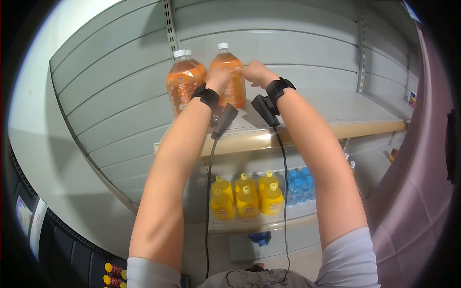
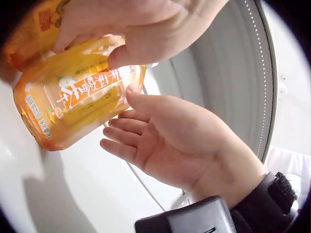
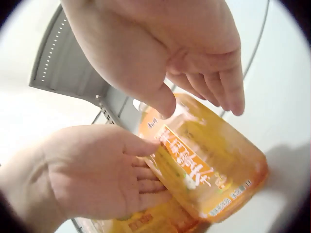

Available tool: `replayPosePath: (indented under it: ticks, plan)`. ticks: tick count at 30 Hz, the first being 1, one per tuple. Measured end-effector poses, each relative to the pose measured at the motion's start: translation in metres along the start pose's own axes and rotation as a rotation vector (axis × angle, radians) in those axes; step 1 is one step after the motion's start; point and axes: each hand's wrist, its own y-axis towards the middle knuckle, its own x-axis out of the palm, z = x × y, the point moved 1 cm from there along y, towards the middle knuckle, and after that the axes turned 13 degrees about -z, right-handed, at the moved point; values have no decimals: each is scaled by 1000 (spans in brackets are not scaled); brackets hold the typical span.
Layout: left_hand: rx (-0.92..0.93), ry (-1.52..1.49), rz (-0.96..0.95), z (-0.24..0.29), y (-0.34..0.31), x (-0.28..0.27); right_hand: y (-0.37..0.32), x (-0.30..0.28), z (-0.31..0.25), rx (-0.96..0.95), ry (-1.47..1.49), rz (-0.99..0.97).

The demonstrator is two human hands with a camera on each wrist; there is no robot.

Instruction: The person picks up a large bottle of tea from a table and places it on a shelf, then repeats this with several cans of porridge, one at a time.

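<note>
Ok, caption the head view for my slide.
Left hand and right hand flank a white-capped clear plastic bottle of orange liquid on a grey shelf, yellow plastic bottles below.

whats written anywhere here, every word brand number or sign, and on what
"茉莉蜜茶", apparently, slightly blurred: the rightmost orange plastic bottle with a white cap
Smaller print on that bottle: too small and blurred to read
Labels on the yellow plastic bottles with pale yellow caps: too small to read
Labels on the red bottles with yellow caps: too small to read
</note>
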Motion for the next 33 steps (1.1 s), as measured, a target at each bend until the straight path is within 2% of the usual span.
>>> replayPosePath:
  ticks: [1, 5, 8, 9, 11, 13, 14, 16, 17, 18, 19, 21, 22, 23, 27, 30, 33]
  plan:
    - [-32, 71, 2, 6, -6, -1, -4, -3, -2, 10, 7, 14]
    - [112, 9, -42, 0, 3, 2, -41, -1, -20, -18, 43, 121]
    - [112, -142, -114, 45, -49, -11, -89, 0, -47, -56, 7, 83]
    - [80, -168, -124, 64, -79, -16, -105, -1, -62, 4, -131, 40]
    - [17, -336, -66, 71, -121, -19, -111, 6, -46, -158, 370, 239]
    - [115, -293, 62, 67, -179, -20, -164, 32, -50, -390, 605, 338]
    - [164, -263, 128, 62, -214, -21, -191, 50, -49, -419, 709, 333]
    - [193, -740, 24, 40, -301, -21, -240, 93, -27, -420, 856, 296]
    - [269, -793, 10, 24, -342, -19, -258, 118, -7, -486, 839, 188]
    - [82, -626, 19, 3, -380, -23, -274, 149, 2, -400, 955, 188]
    - [-60, -707, 78, -20, -413, -19, -286, 181, 21, -298, 963, 107]
    - [-336, -831, 253, -75, -468, -5, -295, 245, 46, 100, 1078, -4]
    - [-474, -866, 367, -103, -494, 2, -297, 282, 69, 194, 1042, -57]
    - [-519, -867, 415, -121, -517, 7, -301, 314, 86, 286, 1000, -119]
    - [-641, -857, 605, -150, -583, 4, -328, 385, 80, 410, 959, -421]
    - [-668, -801, 720, -157, -615, -12, -336, 411, 54, 382, 942, -630]
    - [-690, -820, 821, -162, -646, -32, -334, 437, 36, 343, 918, -744]
